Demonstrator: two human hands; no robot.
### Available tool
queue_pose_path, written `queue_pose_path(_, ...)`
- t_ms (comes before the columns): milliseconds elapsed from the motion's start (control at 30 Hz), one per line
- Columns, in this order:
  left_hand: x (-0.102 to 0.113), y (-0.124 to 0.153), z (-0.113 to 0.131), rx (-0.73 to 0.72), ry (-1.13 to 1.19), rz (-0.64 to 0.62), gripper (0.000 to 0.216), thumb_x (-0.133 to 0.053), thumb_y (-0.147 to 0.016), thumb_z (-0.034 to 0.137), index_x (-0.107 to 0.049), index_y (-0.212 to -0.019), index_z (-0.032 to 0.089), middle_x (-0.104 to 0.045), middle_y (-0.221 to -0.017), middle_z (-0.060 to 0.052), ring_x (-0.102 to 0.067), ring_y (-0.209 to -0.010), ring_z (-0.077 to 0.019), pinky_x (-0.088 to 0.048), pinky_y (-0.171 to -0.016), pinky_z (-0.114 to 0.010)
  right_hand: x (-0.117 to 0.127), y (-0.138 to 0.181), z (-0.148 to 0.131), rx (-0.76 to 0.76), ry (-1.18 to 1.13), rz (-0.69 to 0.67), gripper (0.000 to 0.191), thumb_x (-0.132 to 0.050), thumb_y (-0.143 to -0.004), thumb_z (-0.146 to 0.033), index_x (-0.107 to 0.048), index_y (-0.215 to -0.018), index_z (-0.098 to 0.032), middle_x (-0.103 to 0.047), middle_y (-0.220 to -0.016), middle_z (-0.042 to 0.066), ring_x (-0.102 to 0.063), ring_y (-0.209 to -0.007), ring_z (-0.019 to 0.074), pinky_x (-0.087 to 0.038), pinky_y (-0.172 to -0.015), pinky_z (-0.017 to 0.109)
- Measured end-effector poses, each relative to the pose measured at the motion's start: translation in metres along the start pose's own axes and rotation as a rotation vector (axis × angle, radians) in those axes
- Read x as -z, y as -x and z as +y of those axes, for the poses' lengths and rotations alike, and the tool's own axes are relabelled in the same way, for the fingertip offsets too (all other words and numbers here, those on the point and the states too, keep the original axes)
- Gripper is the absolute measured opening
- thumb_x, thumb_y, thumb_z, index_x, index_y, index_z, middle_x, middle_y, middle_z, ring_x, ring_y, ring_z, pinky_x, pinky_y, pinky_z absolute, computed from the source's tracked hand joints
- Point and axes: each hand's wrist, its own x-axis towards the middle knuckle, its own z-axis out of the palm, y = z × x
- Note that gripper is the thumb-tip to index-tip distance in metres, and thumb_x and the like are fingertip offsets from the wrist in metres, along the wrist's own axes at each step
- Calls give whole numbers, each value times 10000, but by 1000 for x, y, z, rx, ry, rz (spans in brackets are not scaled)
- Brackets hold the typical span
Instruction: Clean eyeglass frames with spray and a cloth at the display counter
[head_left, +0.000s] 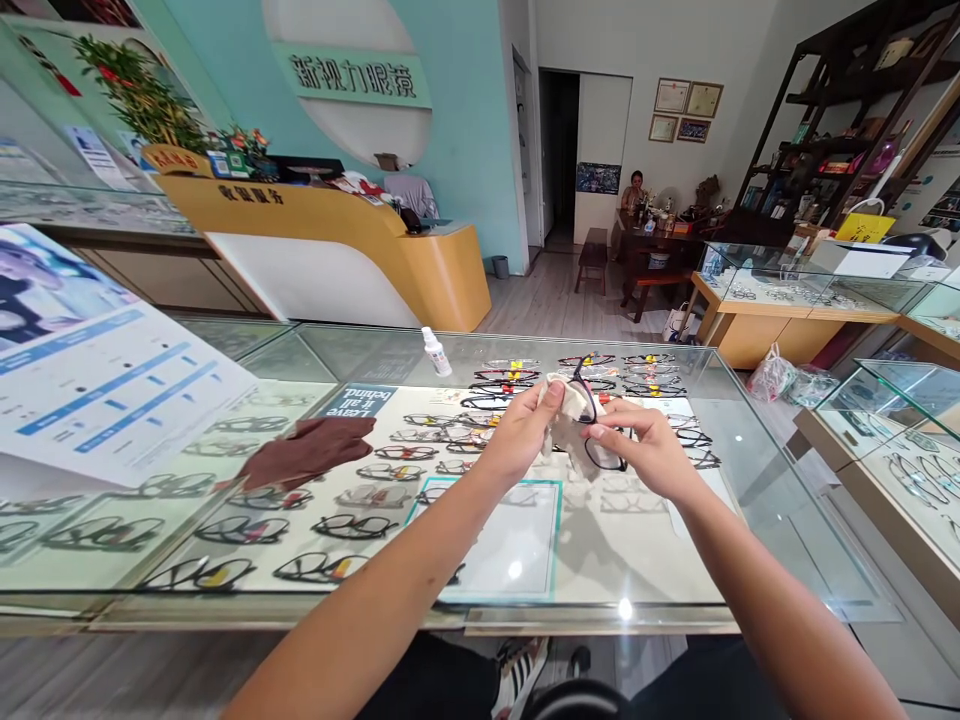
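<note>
Over a glass display counter (750, 480) my left hand (521, 430) pinches a pale cleaning cloth (568, 420) against a pair of dark-framed glasses (600, 440). My right hand (649, 450) grips the glasses by the frame, fingers closed round it. Both hands are held close together above the glass top. Part of the frame is hidden under the cloth.
A small white spray bottle (436, 351) stands on the glass behind my hands. A brown cloth (307, 452) lies at left, beside a tilted blue-and-white poster (97, 370). Rows of glasses (315, 520) fill the case below. Another person sits at a far desk (636, 190).
</note>
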Motion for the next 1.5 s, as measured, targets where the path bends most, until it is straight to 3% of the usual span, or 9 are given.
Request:
queue_pose_path(167, 0, -1, 2, 12, 4, 1, 737, -863, -659, 865, -711, -807, 159, -617, -655, 18, -516, -567, -99, -421, -527, -223, -6, 1, -1, 20, -88, -61, 542, -744, -916, -719, -753, -740, -207, -651, -763, 25, -571, -736, 160, -484, -737, 315)
queue_pose_path(333, 0, -3, 7, 82, 82, 18, 707, -966, -559, 784, -671, -732, 164, -602, -601, 37, -518, -518, -82, -417, -517, -208, -9, 2, 0, -104, -201, -97, 560, -769, -868, -750, -699, -749, -207, -706, -794, 34, -589, -737, 164, -496, -727, 304)
queue_pose_path(500, -2, -2, 7, 132, 150, -29, 671, -1026, -535, 678, -672, -805, 177, -651, -625, 33, -598, -523, -112, -469, -513, -219, -9, 2, 1, -107, -226, -83, 575, -785, -844, -762, -666, -733, -210, -717, -817, 33, -597, -758, 166, -495, -741, 302)
queue_pose_path(700, -5, 0, 6, 220, 193, -78, 673, -1081, -465, 577, -639, -762, 164, -604, -607, 61, -529, -504, -71, -397, -491, -189, -12, 3, 2, -161, -320, -124, 558, -810, -848, -725, -619, -736, -213, -592, -679, -21, -511, -645, 130, -414, -634, 263)
queue_pose_path(867, -4, 0, 6, 224, 170, -86, 669, -1078, -466, 573, -666, -789, 158, -616, -643, 51, -541, -538, -83, -414, -521, -205, -13, 4, 6, -212, -405, -139, 547, -841, -830, -703, -601, -750, -218, -573, -656, -32, -501, -606, 126, -387, -578, 258)
queue_pose_path(1067, -2, 0, 6, 165, 103, -116, 651, -1051, -513, 600, -671, -815, 167, -641, -655, 46, -550, -542, -82, -429, -522, -197, -13, 5, 9, -250, -436, -133, 525, -837, -838, -702, -643, -789, -217, -576, -680, -21, -503, -633, 132, -392, -594, 258)
queue_pose_path(1300, -3, 1, 5, 130, 78, -113, 619, -1019, -555, 635, -648, -731, 173, -668, -585, 15, -579, -487, -104, -456, -476, -207, -8, 2, 9, -214, -333, -176, 588, -836, -796, -764, -684, -810, -196, -651, -859, 21, -562, -835, 160, -456, -813, 287)
queue_pose_path(1500, -5, 1, 12, 133, 108, -77, 615, -1060, -475, 574, -642, -669, 168, -669, -547, 15, -611, -440, -130, -481, -448, -222, -7, 2, 7, -204, -299, -227, 624, -786, -827, -791, -576, -775, -206, -583, -812, 9, -506, -785, 153, -434, -736, 285)
